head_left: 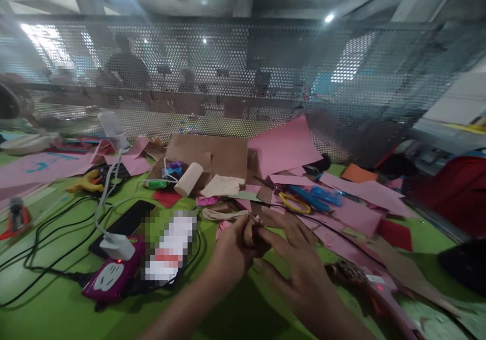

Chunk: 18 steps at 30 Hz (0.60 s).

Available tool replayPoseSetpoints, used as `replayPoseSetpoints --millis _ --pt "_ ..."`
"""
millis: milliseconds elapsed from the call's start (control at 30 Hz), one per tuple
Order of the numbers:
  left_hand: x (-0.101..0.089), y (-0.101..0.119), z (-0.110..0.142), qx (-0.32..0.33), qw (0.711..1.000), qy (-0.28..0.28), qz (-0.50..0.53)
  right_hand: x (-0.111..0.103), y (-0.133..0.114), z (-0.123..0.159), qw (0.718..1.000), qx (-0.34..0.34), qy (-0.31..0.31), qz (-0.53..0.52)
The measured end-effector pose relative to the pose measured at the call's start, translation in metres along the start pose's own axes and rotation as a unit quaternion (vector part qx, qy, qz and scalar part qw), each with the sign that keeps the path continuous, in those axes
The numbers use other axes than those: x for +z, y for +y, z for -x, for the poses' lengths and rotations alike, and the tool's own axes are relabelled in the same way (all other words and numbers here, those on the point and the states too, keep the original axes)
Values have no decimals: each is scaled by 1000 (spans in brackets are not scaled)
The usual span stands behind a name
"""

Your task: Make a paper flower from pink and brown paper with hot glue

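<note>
Brown paper piece (pixel 249 232): is sitting at 6 o'clock from view centre | left hand (pixel 232 251): is clamping it | right hand (pixel 298 256): is resting beside it, fingers apart | handling: is seeming light, soft, crushable; pinch lower end gently

bare green counter (pixel 49 315) leaves passage at the near left and just nearer than the left hand (pixel 232 246) and right hand (pixel 299 259). to the left, black cables (pixel 64 272), a purple power strip (pixel 131 271) and its white charger plug (pixel 118 248) bar a low sweep. far centre, a cardboard tube (pixel 190 179) and yellow-handled scissors (pixel 299 210) obstruct, a perforated screen (pixel 228 51) behind; pink paper (pixel 355 216) clutters the right.
</note>
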<state>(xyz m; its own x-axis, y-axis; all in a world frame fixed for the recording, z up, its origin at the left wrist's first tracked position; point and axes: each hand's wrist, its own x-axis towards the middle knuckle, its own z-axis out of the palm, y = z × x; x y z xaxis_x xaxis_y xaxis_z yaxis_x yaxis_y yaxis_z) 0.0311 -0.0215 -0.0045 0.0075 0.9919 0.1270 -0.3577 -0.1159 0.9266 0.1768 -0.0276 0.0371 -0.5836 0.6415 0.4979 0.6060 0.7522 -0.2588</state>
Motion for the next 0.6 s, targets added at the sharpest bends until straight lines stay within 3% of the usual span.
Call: replayPoseSetpoints --millis 133,333,500,600 --pt "-7 0 4 8 995 -20 -97 1 -6 0 998 35 -47 -37" --pt "-10 5 9 35 962 -40 -267 1 -9 -2 991 46 -77 -95" --pt "-6 2 2 33 992 -47 -113 0 -4 -2 997 24 -40 -54" --pt "-7 -1 -2 21 993 -36 -107 0 -2 0 1000 2 -10 2"
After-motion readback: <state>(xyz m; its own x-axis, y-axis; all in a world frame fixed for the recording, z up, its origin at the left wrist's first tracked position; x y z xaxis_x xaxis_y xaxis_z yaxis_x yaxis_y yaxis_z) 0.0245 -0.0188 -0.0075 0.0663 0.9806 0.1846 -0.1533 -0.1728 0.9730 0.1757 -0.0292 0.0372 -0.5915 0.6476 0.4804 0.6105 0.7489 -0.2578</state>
